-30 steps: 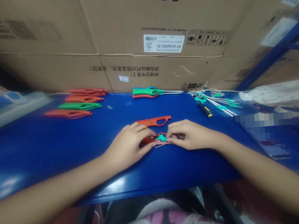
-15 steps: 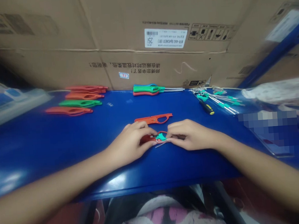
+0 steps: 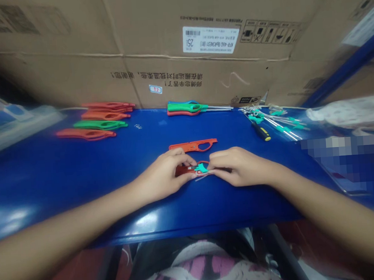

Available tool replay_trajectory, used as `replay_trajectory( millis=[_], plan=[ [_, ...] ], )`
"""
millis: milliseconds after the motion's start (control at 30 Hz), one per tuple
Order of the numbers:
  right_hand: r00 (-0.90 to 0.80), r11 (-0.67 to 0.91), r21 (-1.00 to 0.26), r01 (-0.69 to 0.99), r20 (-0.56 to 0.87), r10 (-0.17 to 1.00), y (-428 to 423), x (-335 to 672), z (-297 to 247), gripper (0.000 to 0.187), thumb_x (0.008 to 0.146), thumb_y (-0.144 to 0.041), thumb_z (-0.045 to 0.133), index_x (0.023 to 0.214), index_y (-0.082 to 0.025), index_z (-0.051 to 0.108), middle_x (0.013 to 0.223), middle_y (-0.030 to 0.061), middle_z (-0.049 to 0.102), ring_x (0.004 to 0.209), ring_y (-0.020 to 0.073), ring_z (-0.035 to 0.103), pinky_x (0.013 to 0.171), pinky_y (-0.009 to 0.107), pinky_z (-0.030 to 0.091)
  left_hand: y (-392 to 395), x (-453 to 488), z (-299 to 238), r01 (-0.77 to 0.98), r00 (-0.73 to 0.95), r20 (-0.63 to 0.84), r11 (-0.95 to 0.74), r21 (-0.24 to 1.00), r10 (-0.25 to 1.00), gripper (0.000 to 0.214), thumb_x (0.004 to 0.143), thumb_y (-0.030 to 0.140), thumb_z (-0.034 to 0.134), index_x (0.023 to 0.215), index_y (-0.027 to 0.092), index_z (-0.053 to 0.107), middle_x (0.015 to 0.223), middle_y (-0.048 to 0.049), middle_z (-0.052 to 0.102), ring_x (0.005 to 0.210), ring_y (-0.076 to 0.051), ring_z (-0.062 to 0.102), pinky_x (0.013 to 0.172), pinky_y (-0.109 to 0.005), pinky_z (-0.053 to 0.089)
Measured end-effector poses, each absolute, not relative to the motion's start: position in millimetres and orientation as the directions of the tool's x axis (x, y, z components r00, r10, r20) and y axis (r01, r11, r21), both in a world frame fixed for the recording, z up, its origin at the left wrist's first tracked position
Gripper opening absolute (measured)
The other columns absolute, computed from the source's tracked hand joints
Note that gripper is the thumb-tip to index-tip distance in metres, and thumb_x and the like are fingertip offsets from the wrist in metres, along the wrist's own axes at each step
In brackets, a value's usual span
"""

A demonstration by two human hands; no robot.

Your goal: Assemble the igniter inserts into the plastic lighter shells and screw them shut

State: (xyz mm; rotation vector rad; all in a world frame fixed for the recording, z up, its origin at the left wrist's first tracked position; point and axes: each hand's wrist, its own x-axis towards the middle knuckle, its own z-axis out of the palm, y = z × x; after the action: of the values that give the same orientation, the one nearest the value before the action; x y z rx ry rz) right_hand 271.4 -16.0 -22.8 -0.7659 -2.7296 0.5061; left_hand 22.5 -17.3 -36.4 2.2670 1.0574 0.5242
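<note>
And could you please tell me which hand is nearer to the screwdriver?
The right hand: the screwdriver lies beyond and right of it. The left hand is farther left.

A cardboard box [image 3: 154, 31] with a white label [image 3: 211, 40] stands behind the table [image 3: 64, 174], near a blue post [image 3: 345, 70]

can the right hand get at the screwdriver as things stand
Probably yes: the screwdriver lies beyond the right hand, handle end nearest, with only tabletop between. But that hand seems to pinch the green piece and would likely have to let go first.

The cardboard box [image 3: 73, 75] bears a label [image 3: 211, 40] reading "KFR-46G/BpR3AES1 (B1)" and "25"
</note>
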Motion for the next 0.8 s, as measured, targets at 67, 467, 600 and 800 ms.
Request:
replay_trajectory(
  millis=[67,467,600,800],
  plan=[
    [-0.832,0.814,-0.340,0.472,0.133,0.538,-16,271,-21,0.022,0.100,-0.022,0.049,0.089,-0.016,0.066,0.080,0.0018,0.061,0.069,0.0119,0.053,0.063,0.024,0.036,-18,22,-37,0.557,0.610,0.138,-0.546,0.626,0.780,0.016,0.090,0.029,0.067,0.102,0.019,0.070,0.100,-0.0055,0.068,0.091,-0.020,0.066,0.081,-0.034,0.054],
    [-0.902,0.880,0.199,0.431,0.061,0.428,-28,264,-24,0.016,0.088,-0.008,0.048,0.091,-0.014,0.063,0.082,0.0055,0.062,0.062,0.0156,0.048,0.057,0.032,0.025,-32,25,-32,0.625,0.756,0.205,-0.778,0.058,0.622,0.035,0.104,0.036,0.043,0.122,0.026,0.072,0.093,-0.0078,0.064,0.084,-0.022,0.062,0.073,-0.035,0.052],
    [-0.889,0.876,0.152,0.457,0.081,0.450,-28,265,-23,0.018,0.092,-0.011,0.046,0.089,-0.014,0.064,0.081,0.0050,0.062,0.061,0.0150,0.048,0.056,0.032,0.025,-35,26,-31,0.611,0.782,0.205,-0.788,-0.071,0.588,0.038,0.105,0.033,0.040,0.119,0.024,0.074,0.089,-0.0083,0.063,0.080,-0.023,0.061,0.067,-0.035,0.050],
    [-0.801,0.808,-0.192,0.556,0.137,0.583,-21,281,-11,0.019,0.097,-0.020,0.050,0.096,-0.017,0.068,0.089,0.0046,0.065,0.073,0.0140,0.057,0.064,0.027,0.038,-33,25,-31,0.592,0.784,0.208,-0.805,0.030,0.585,0.039,0.106,0.032,0.037,0.125,0.023,0.070,0.103,-0.0104,0.066,0.091,-0.024,0.063,0.077,-0.038,0.055]
  ],
)
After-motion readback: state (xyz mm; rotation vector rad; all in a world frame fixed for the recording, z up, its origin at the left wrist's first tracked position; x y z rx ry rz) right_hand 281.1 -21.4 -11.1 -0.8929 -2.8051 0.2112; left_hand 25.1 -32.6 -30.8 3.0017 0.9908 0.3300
